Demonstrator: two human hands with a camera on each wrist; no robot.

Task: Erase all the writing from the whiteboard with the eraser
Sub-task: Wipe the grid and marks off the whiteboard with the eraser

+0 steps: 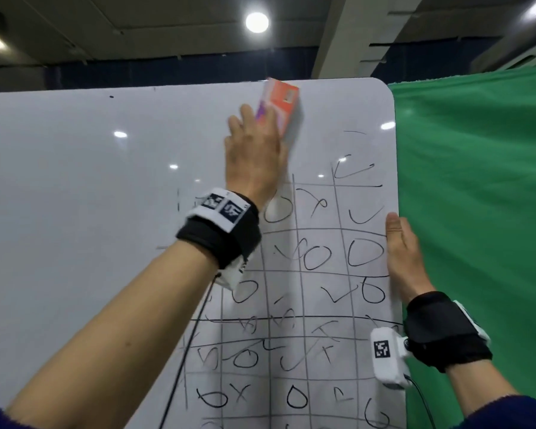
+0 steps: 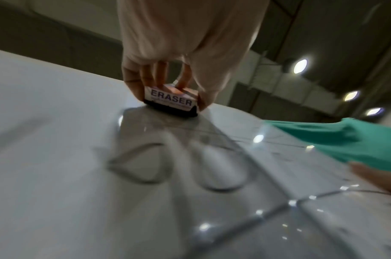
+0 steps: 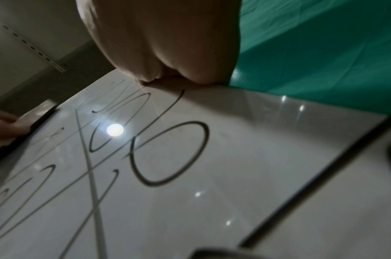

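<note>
My left hand (image 1: 254,150) grips an orange and white eraser (image 1: 280,102) and presses it on the whiteboard (image 1: 75,181) near its top right corner. In the left wrist view the eraser (image 2: 171,99) shows the word ERASER, its dark felt flat on the board, with fingers (image 2: 159,73) curled over it. A black hand-drawn grid with circles and ticks (image 1: 316,258) covers the board's right part below the eraser. My right hand (image 1: 401,252) grips the board's right edge, thumb on the front face. The right wrist view shows that hand (image 3: 167,52) at the edge beside a drawn circle (image 3: 170,154).
A green cloth backdrop (image 1: 477,212) hangs right behind the board's right edge. Ceiling lamps (image 1: 257,22) glare above and reflect on the board. The board's left part (image 1: 59,227) carries almost no marks. Cables run from both wrist cameras down my forearms.
</note>
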